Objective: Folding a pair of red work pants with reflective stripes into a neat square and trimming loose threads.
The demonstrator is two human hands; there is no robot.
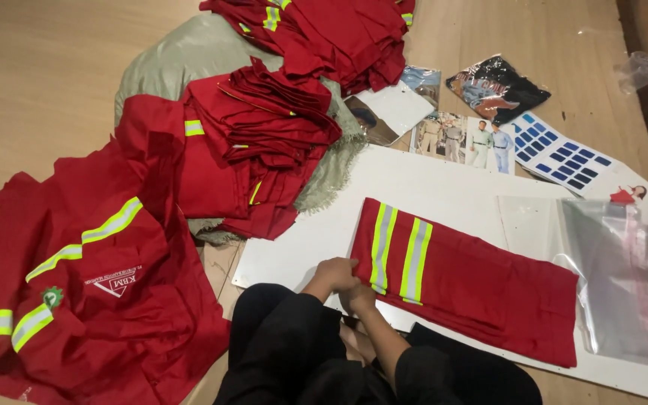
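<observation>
Both hands meet at the near end of the folded red work garment with yellow-and-silver reflective bands (463,281): the left hand (335,274) lies fingers-down on its edge, pinning the fold flat, and the right hand (358,298) pinches the cloth just beside it. The garment lies across a white board (444,187) on the wooden floor, which gives it a smooth surface. A clear plastic bag (616,277) overlaps its far end, and a loose red jacket (91,292) is spread to the left.
</observation>
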